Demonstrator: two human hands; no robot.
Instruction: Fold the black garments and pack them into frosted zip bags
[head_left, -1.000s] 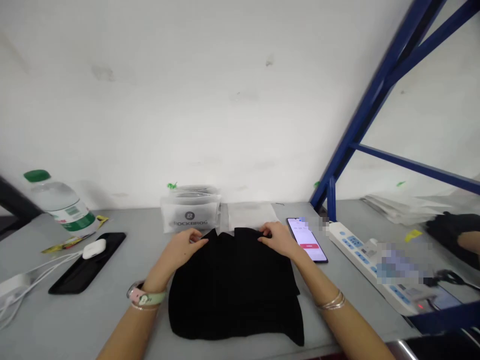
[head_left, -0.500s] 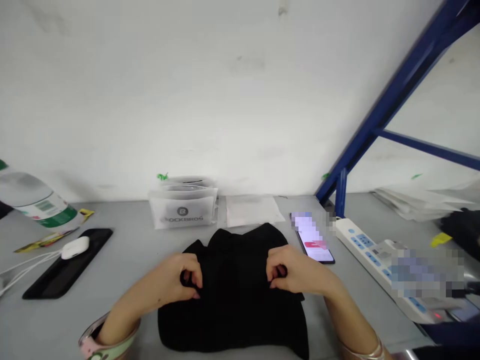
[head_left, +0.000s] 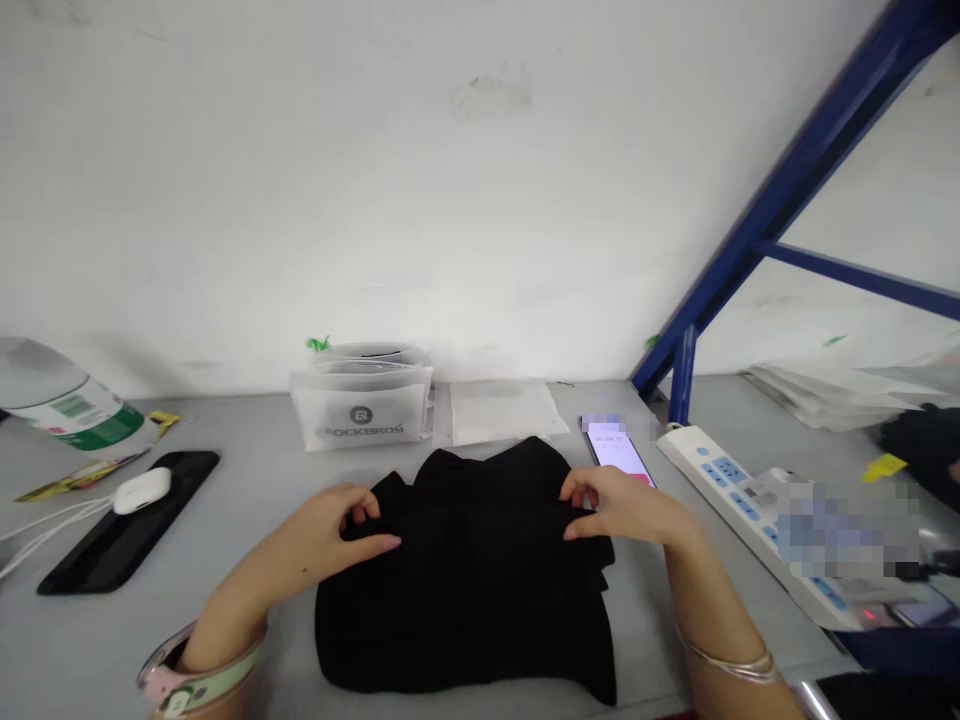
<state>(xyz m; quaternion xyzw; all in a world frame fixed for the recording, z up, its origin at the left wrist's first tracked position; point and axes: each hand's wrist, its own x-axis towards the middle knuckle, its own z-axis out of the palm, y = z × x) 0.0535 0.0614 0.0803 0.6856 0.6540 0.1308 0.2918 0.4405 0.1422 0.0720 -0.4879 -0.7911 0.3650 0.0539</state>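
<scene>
A black cloth garment (head_left: 465, 600) lies folded on the grey table in front of me, with uneven, pointed far edges. Its exact kind is hard to make out. A ridge runs across it between my hands. At its left side my left hand (head_left: 341, 530) grips the fabric, thumb on the near side of the ridge and curled fingers on the far side. My right hand (head_left: 619, 505) holds the right end of the ridge in the same way. The cloth partly hides the fingertips' contact.
Frosted ROCKBROS pouches (head_left: 364, 410) stand by the wall, beside a flat white packet (head_left: 506, 412). A lit phone (head_left: 619, 445) and a white power strip (head_left: 739, 505) lie right. Leftward are a bottle (head_left: 82, 405), a black phone (head_left: 97, 550) and a white earbud case (head_left: 142, 490).
Both hands have shifted slightly away from me and apart, the right one more to the right. Thumbs and fingers are spread wider on the cloth, and a ridge now shows across it.
</scene>
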